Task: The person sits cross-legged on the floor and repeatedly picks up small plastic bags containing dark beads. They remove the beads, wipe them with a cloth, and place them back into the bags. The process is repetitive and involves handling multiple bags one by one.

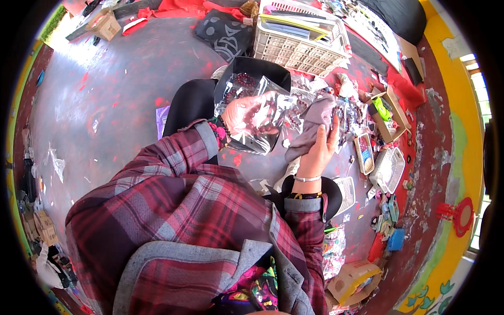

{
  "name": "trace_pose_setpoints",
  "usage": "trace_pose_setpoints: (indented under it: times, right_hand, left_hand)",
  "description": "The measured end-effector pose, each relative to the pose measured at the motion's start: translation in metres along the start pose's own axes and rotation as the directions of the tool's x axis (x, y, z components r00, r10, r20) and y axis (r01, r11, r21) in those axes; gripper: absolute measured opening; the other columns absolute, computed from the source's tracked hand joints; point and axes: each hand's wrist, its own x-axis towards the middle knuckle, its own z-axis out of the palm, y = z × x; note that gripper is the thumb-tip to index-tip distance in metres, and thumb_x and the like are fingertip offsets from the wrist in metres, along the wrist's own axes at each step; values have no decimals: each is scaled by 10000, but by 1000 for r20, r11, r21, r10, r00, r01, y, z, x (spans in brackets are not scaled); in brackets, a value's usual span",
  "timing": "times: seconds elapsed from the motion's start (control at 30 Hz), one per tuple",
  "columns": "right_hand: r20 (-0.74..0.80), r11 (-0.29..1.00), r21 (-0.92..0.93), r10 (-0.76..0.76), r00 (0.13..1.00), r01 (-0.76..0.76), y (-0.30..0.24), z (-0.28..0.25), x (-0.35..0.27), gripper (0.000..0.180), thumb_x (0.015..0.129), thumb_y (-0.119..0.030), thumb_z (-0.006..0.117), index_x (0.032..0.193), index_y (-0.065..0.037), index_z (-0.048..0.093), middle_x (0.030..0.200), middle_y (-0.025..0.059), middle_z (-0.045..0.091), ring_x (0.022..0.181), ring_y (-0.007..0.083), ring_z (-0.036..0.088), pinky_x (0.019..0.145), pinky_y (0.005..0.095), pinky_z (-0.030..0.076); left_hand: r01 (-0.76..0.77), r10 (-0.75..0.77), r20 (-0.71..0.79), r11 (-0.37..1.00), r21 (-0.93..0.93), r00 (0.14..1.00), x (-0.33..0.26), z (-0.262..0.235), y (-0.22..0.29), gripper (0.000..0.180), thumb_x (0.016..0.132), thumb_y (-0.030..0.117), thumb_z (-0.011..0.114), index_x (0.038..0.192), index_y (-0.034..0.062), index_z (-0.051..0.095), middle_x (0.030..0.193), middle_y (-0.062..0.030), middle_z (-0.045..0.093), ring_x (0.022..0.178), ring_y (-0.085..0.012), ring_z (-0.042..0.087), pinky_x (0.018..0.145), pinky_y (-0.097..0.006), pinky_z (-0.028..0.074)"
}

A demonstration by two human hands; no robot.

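Note:
My left hand [242,116] is over a black open box [275,72], closed on a clear plastic bag [273,107] with dark red beads showing through it. Its fingers are partly hidden by the shiny plastic. More dark red bead strings [242,83] in clear bags lie inside the box. To the right, my right hand [318,149] grips a greyish-mauve cloth [308,130] that hangs down beside its fingers. Beyond the cloth, several bagged bead strings [349,116] are heaped on the floor.
A cream plastic crate [299,55] with folders stands ahead, beside a dark patterned bag [223,35]. On the right are a cardboard box [401,118], a bead tray [364,154] and a white basket [388,170]. Another cardboard carton [352,281] sits near my right side.

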Motion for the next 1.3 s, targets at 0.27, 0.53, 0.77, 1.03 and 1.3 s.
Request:
trace_pose_setpoints:
  times: [0.27,0.53,0.77,1.03,1.3]
  right_hand:
    - [826,286,-502,-121,551,816,18,32,-38,484,810,-232,626,1277,-174,515,1405,122,391,1266,296,407,1080,497,195]
    - [589,239,-729,-258,766,641,17,18,-7,396,901,-225,513,1285,-127,517,1378,160,423,1248,335,417,1056,454,282]
    - [189,556,-800,-126,974,227,37,-11,17,280,928,-181,464,1114,-21,600,1054,210,620,963,360,592,836,395,461]
    - [-24,788,-615,-51,998,26,43,-20,19,269,888,-105,469,1085,-9,627,888,123,658,727,211,602,696,309,476]
    - [308,906,-226,415,856,-358,18,12,-10,448,900,-359,599,1164,3,579,949,26,605,727,85,527,633,187,398]
  left_hand:
    - [52,-64,-143,995,-87,988,17,-8,-8,694,932,610,236,1339,78,418,1253,-145,525,1125,-283,517,1016,-434,362]
    - [233,-211,-203,968,95,956,3,24,-41,551,963,509,307,1312,109,452,1289,-75,511,1133,-256,531,918,-395,453]
    - [221,-196,188,967,-126,962,7,19,-24,611,965,522,288,1405,103,353,1379,-101,414,1204,-246,471,961,-405,432]
    - [-33,32,-135,999,-5,990,-1,24,-3,367,962,318,409,1227,78,491,1242,-140,518,1137,-355,516,904,-520,458]
    - [-212,457,-271,758,616,847,24,14,-31,499,942,249,508,1367,27,372,1259,-85,503,1167,-172,469,969,-310,397]
